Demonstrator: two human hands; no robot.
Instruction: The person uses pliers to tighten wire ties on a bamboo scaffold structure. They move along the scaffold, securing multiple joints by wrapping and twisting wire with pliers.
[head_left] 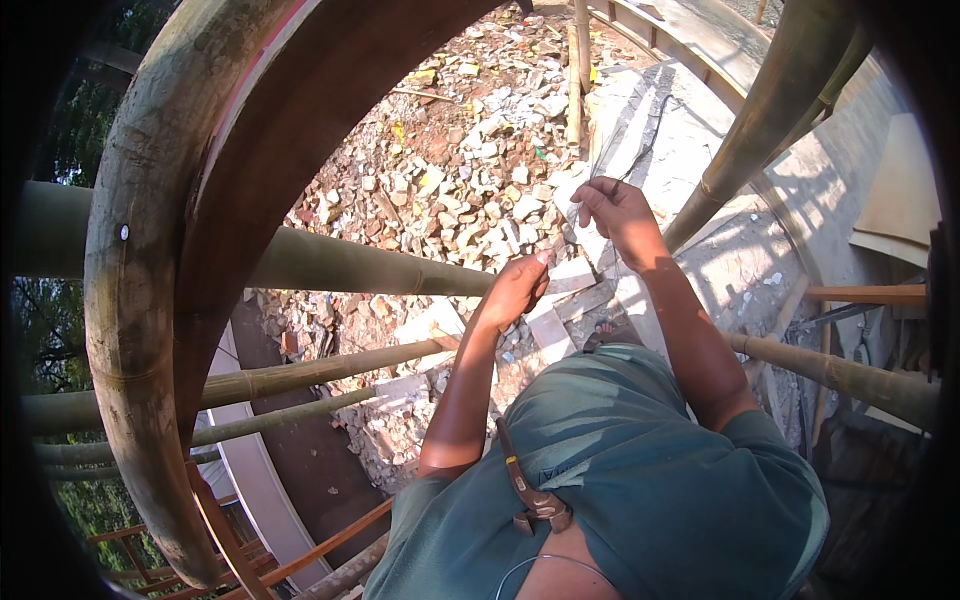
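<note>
Hammer (pixel 527 490) rests on shirt (pixel 640 450); right grip (pixel 590 198) pinches wire (pixel 597 160); left grip (pixel 538 268) curled, hold unclear.

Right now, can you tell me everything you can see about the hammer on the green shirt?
The hammer has a brown, metal-looking head with blunt ends and a slim dark handle with a yellow band. It rests against the green shirt, head lower in the picture, handle slanting toward the upper left. I can't tell what holds it there. The left hand and right hand are both away from it.
</note>
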